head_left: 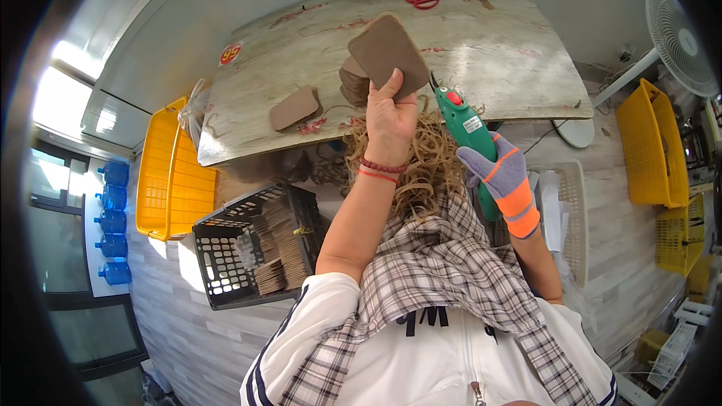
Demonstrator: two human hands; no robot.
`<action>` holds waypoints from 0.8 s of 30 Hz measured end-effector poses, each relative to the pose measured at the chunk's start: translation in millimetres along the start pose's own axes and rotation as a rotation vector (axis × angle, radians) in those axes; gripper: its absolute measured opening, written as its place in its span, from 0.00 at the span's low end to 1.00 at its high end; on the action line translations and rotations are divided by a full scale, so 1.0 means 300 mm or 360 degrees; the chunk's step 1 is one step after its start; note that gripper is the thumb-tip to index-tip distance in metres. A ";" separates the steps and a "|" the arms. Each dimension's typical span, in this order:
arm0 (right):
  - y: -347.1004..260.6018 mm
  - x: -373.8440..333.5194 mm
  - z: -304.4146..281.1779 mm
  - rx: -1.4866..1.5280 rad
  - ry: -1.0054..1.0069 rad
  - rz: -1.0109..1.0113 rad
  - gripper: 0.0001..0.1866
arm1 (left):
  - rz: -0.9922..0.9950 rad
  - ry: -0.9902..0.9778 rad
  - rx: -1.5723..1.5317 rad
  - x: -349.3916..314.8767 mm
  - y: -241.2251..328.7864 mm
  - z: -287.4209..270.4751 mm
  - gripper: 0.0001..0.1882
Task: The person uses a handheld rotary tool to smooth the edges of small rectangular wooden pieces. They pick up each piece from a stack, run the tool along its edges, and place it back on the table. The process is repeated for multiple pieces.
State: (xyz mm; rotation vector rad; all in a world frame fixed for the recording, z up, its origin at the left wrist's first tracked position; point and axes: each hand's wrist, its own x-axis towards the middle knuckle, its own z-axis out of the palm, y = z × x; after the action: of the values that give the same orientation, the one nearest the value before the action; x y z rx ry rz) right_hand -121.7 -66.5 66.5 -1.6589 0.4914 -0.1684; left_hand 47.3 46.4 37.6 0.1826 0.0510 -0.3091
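My left hand (389, 116) pinches the brown rounded cardboard pad (388, 53); my gloved right hand (502, 177) grips the green electric cutter (466, 131). I should keep fingers clear of its tip.

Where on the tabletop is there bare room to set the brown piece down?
The table lies bare across its right half, between the red scissors and the near edge. Its far left corner is bare too. It is crowded around the brown stack, the loose flat piece and the fibre tangle.
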 end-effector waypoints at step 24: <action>-0.054 -0.007 -0.048 0.0074 0.0140 -0.0062 0.20 | -0.0297 -0.0101 0.0517 -0.138 -0.060 -0.094 0.18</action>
State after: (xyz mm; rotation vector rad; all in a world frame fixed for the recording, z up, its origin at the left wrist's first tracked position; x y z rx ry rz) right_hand -125.5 -77.4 85.0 -1.6214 0.5182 -0.2805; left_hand 1.8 47.2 10.0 0.4916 -0.0457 -0.5090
